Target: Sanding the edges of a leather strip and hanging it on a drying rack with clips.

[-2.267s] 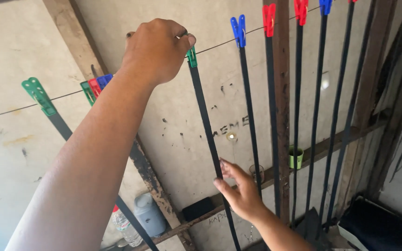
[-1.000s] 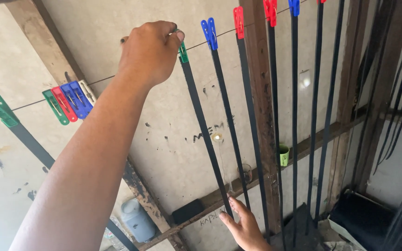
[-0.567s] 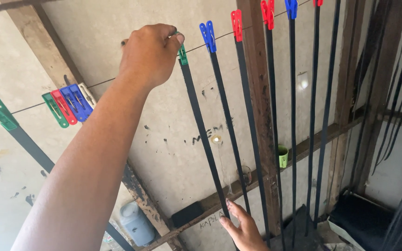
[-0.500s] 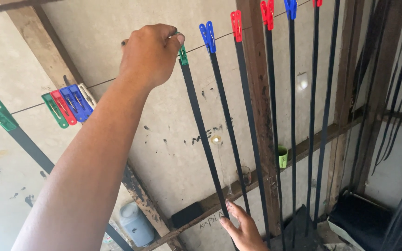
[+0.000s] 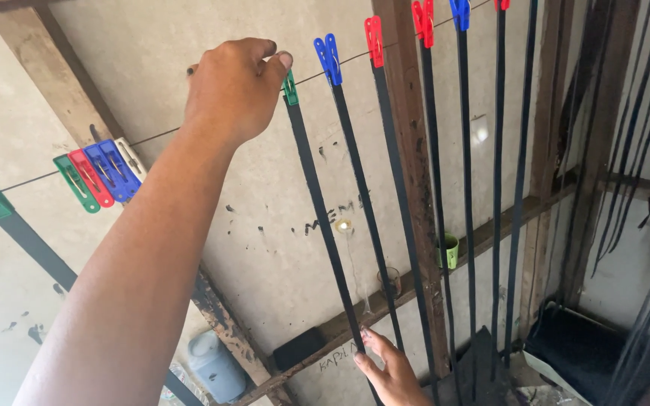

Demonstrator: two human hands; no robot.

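Rough plaster wall, weathered timber studs, thin wire line strung across. Left hand (image 5: pixel 235 86) pinches a green plastic peg (image 5: pixel 290 88) on the wire (image 5: pixel 156 136), clamping a flat black strip (image 5: pixel 321 225). Right hand (image 5: pixel 389 368) grips that strip's lower end. Spare pegs (image 5: pixel 99 174), green, red, blue, white, cluster left. Pale blue jug (image 5: pixel 212 365) stands below.

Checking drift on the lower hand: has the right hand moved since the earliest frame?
Yes. The right hand has dropped down the black strip: earlier it gripped well above the slanted wooden rail, now it sits below it near the frame's bottom edge.
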